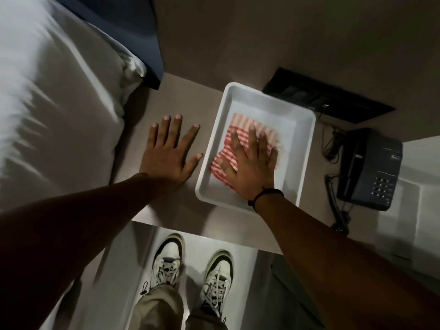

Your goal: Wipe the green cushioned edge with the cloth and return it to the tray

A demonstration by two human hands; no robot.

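A red-and-white striped cloth lies folded inside a white plastic tray on a grey-brown bedside table. My right hand lies flat on the cloth, fingers spread, pressing it against the tray floor. My left hand rests palm down on the tabletop just left of the tray, fingers apart and holding nothing. A dark cushioned headboard edge runs behind the pillow at the upper left; in this dim light it looks navy rather than green.
A white pillow and bedding fill the left side. A dark telephone with a coiled cord sits right of the tray. A black switch panel is on the wall behind. My shoes stand on the floor below the table edge.
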